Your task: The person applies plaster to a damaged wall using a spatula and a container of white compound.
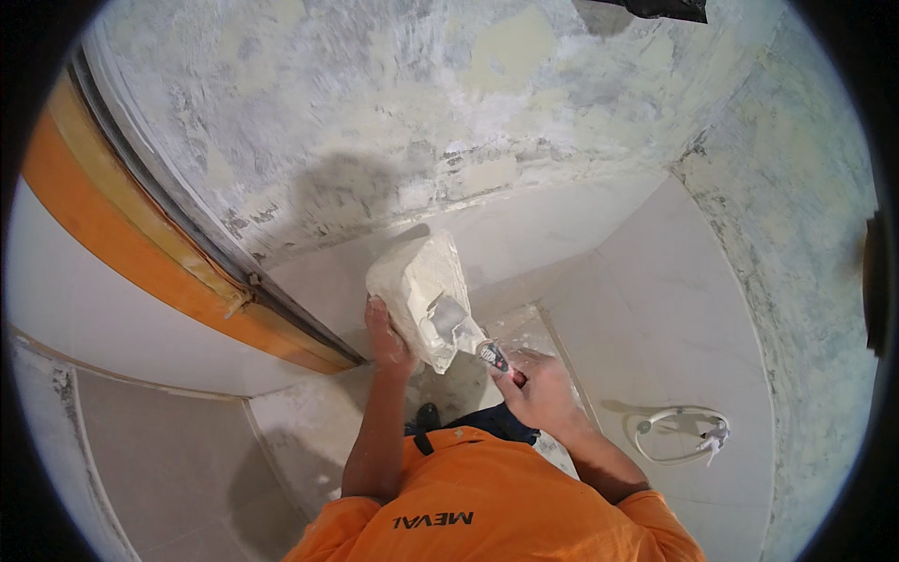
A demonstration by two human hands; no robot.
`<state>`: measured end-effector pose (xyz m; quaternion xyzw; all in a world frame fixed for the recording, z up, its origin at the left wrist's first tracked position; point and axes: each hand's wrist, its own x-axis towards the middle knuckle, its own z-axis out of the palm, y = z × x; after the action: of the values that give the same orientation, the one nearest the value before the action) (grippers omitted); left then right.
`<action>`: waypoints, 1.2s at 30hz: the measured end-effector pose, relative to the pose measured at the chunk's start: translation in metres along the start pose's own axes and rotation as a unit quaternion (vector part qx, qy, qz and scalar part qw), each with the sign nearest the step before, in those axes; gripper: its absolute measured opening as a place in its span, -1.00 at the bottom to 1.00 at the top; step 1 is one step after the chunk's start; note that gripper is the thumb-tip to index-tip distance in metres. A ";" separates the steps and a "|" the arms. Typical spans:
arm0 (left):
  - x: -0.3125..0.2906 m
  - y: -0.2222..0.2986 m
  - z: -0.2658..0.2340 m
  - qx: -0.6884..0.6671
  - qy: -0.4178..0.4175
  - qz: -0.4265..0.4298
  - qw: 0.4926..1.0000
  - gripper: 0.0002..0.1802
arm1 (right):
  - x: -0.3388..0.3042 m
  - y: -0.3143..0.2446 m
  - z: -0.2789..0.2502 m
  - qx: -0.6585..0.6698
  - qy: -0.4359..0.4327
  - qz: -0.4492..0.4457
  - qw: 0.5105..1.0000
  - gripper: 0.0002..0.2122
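In front of my body, my left hand (388,339) grips the side of a pale, plaster-crusted container (389,278), which looks like a small mixing tub. The container is tilted, with whitish filler smeared over its rim and walls. My right hand (543,391) is closed round the handle of a putty knife (493,355). Its coated blade lies over the container's opening, against a grey patch of the inside. How much filler is inside cannot be made out.
Ahead rises a patchy plastered wall (375,103) above pale tiles (534,234). An orange door frame (140,258) runs along the left. On the right tiled wall hangs a white hose with a tap fitting (714,435). A dark object (876,286) sits at the right rim.
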<state>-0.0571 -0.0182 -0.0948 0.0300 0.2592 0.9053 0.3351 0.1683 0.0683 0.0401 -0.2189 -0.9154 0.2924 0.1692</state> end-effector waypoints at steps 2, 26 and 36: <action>0.001 0.001 0.007 0.074 -0.025 0.037 0.996 -0.25 | 0.004 -0.004 0.006 0.075 -0.024 0.033 0.996 -0.71; -0.013 0.023 0.072 0.060 -0.072 0.039 0.995 -0.17 | 0.028 -0.011 -0.032 0.072 0.050 0.016 0.996 -0.81; -0.016 0.021 0.059 0.076 0.006 0.034 0.997 -0.13 | 0.019 -0.013 -0.025 0.328 -0.021 0.173 0.928 -0.83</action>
<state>-0.0431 -0.0149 -0.0316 0.0589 0.3277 0.8941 0.2994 0.1589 0.0799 0.0703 -0.2999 -0.7196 0.6058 0.1589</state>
